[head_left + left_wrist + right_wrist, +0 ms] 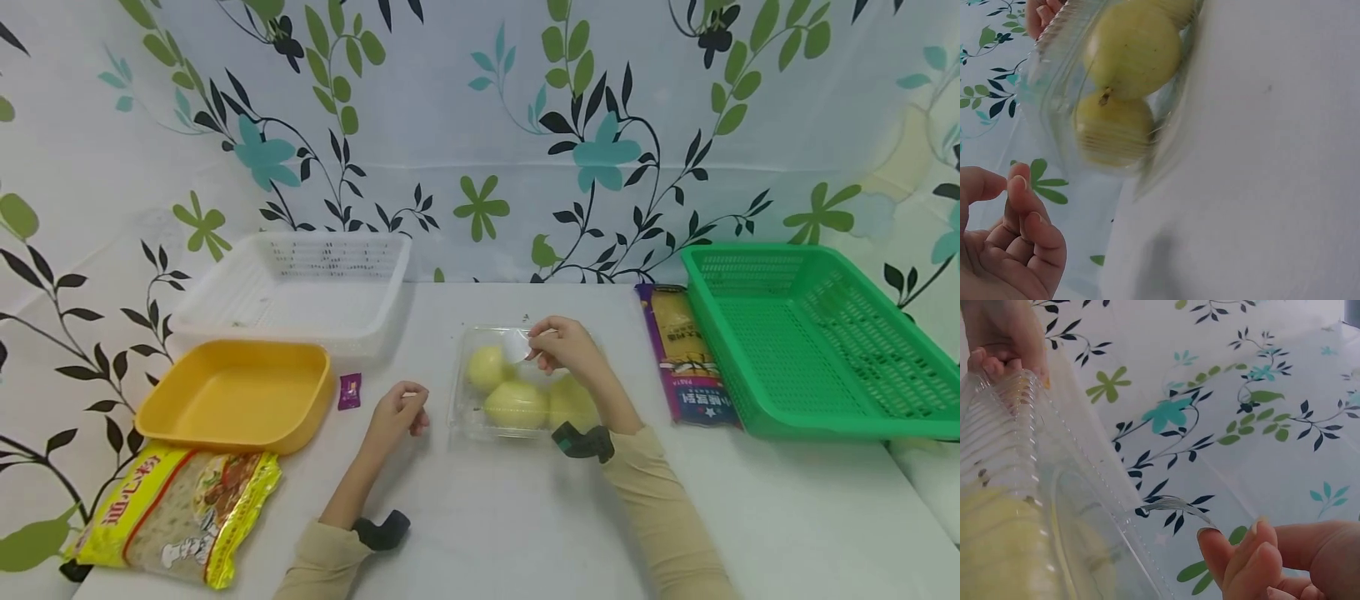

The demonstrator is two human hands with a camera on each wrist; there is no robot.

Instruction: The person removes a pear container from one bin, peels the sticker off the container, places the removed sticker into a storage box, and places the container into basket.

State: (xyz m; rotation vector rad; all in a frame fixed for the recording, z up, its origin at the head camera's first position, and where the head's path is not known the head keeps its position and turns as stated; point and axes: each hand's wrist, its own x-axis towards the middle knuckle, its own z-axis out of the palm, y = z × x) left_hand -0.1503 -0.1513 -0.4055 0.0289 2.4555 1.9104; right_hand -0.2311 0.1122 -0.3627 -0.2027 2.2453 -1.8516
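A clear plastic box (459,417) with round yellow-green fruits (516,405) that look like pears stands at mid-table. Over its far right part is my right hand (568,346). In the right wrist view, the fingertips of that hand (1260,565) pinch the end of a thin clear strip (1179,504) at the box's edge. My left hand (393,410) hovers left of the box, apart from it. Its fingers are loosely curled and hold nothing, as the left wrist view of the hand (1013,240) shows.
At left are a white basket (360,340), a yellow tray (300,425), a small purple packet (349,391) and a yellow noodle bag (180,512). A green basket (772,417) leans over a purple pasta packet (686,358) at right. A patterned cloth (480,125) hangs behind.
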